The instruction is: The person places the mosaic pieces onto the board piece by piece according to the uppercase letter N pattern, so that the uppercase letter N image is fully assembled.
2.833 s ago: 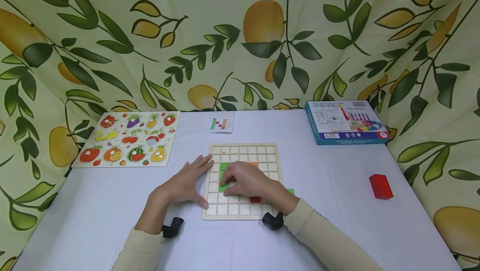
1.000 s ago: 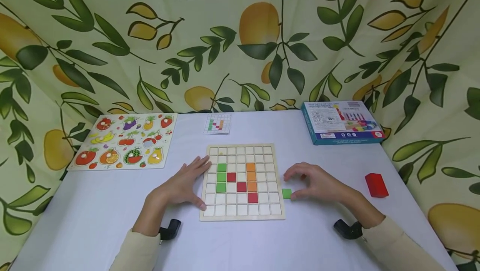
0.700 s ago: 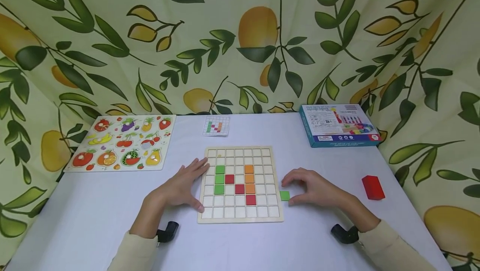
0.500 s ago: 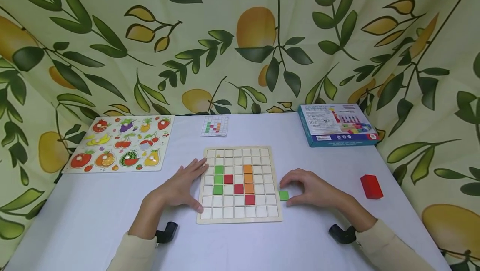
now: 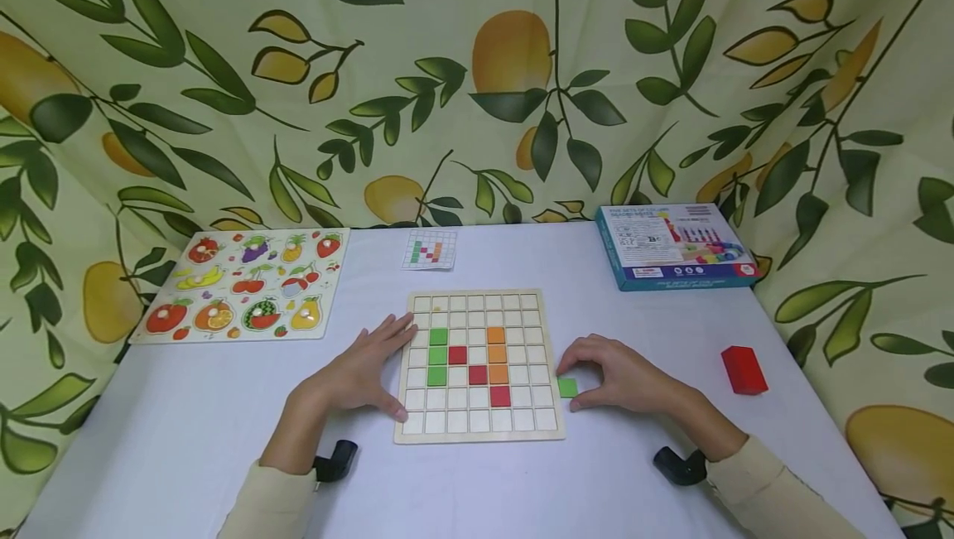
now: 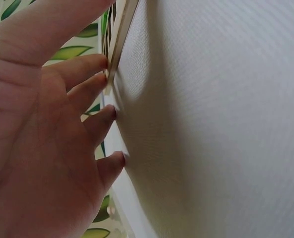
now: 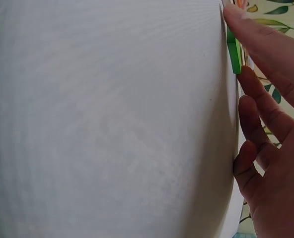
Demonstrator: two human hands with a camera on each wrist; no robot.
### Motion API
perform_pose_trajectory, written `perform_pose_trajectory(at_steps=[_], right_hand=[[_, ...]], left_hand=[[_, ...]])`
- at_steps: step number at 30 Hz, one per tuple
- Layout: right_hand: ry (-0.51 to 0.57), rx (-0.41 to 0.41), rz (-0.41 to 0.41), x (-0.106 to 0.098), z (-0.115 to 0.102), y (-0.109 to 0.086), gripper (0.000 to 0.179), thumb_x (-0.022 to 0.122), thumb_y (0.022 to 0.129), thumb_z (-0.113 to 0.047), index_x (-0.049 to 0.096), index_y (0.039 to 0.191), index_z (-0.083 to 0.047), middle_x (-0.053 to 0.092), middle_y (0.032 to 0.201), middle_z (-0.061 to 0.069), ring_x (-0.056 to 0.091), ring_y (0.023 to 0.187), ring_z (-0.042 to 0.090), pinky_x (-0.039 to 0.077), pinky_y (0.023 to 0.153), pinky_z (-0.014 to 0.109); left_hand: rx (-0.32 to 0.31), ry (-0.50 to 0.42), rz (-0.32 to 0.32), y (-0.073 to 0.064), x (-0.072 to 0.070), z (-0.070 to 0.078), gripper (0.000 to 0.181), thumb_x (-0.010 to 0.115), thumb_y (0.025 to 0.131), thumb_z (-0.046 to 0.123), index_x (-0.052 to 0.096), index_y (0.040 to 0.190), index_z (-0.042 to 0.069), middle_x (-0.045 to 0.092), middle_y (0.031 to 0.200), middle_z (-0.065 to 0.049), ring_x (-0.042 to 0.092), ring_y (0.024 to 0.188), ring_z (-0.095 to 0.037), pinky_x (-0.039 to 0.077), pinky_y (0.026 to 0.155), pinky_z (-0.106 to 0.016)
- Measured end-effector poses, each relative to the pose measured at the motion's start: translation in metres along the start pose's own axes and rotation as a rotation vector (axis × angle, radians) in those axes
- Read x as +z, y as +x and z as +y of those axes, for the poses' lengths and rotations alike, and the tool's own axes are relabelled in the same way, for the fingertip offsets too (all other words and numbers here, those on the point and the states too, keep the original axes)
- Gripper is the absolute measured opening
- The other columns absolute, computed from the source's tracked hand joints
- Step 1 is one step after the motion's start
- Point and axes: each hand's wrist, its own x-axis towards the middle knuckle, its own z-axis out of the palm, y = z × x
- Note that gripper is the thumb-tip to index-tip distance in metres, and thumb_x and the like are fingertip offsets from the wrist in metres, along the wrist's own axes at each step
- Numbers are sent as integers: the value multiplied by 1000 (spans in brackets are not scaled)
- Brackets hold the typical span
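A pale wooden grid board lies flat in the middle of the table. In its cells sit green tiles, red tiles and orange tiles. My left hand rests along the board's left side, thumb and fingers spread; fingertips touch its edge in the left wrist view. At the board's right edge a loose green square tile lies on the cloth. My right hand pinches it between thumb and index finger. The right wrist view shows that green tile edge-on between them.
Behind the board lies a small pattern card. A fruit picture puzzle is at the back left, a blue cardboard box at the back right. A red block stands near the table's right side.
My right hand has moved off the board to the right, down to the loose green tile, and its fingers have closed in on it. The left hand has stayed at the board's edge.
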Motion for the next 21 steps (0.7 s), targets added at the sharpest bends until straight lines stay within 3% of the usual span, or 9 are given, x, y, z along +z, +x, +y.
perform_pose_trajectory(at_steps=[8,21], right_hand=[[-50,15,2,-1,0,0,32,91,74,-35,73,101,-38,70,104,-23,57,99,3,56,92,26],[15,14,-35,-12,0,1,25,89,79,-31,75,99,-35,72,100,-19,58,92,6,55,83,20]], left_hand=[[2,0,5,1,-1,2,126,100,53,37,36,159,14,19,174,0,9,163,-31,10,132,-60],[-8,1,3,0,0,3,125,100,54,36,36,159,14,19,174,0,8,163,-31,10,132,-59]])
